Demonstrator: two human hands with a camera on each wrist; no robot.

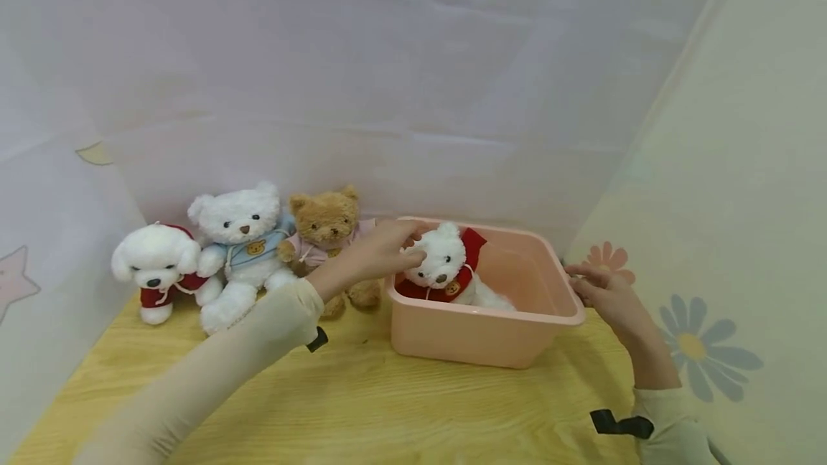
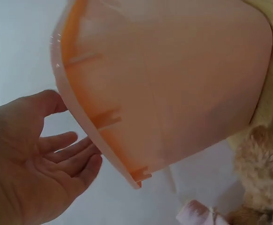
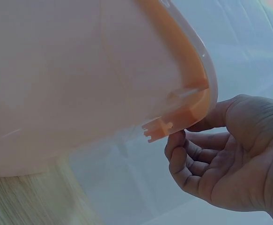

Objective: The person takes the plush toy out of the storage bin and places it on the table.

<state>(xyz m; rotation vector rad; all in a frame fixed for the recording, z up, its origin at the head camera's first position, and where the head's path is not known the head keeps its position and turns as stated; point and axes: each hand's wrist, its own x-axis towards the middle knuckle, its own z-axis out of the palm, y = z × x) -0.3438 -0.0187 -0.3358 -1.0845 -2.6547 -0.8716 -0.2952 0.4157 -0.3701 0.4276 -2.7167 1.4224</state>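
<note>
Pale draped sheeting (image 1: pixel 413 77) fills the upper part of the head view, and a yellow wood-grain tabletop (image 1: pixel 362 407) runs across the bottom. At the far left of the table a white plush dog in red (image 1: pixel 157 269) is seen sitting, touched on its right by a white bear in a blue top (image 1: pixel 242 250), and next in the row a brown bear in a pink top (image 1: pixel 326 232) is partly covered by the left forearm.

Just right of the frame's centre a pink plastic tub (image 1: pixel 478 339) is set on the table. Inside it, against its left wall, a white bear with a red scarf (image 1: pixel 446 268) is seated, its head showing above the rim. The left hand (image 1: pixel 375 250) is stretched over the tub's left rim, and its fingers are laid against that bear's head; in the left wrist view the same hand (image 2: pixel 28 159) is shown with relaxed, nearly straight fingers just beside the tub's rim (image 2: pixel 103 140), nothing being clasped.

At the right of the frame the right hand (image 1: pixel 607 296) is placed at the tub's right rim. In the right wrist view that hand (image 3: pixel 220 150) is seen with the thumb pressed under the lip (image 3: pixel 197 93) and the fingers curled loosely just below it; a firm grasp on the rim cannot be confirmed. A flower-patterned panel (image 1: pixel 704 350) is seen at the far right.
</note>
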